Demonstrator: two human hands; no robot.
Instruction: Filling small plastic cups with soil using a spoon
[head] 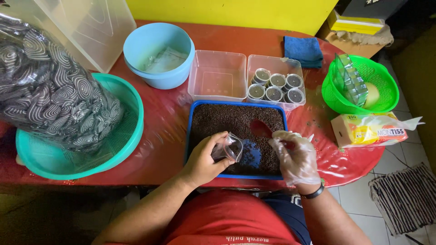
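Right hand (295, 156), gloved, grips a red spoon (261, 128) over the blue tray (236, 104) of dark grains at the table's near edge, while left hand (206, 159) pinches a small clear cup (229, 147) tilted — grains could spill if it tips.
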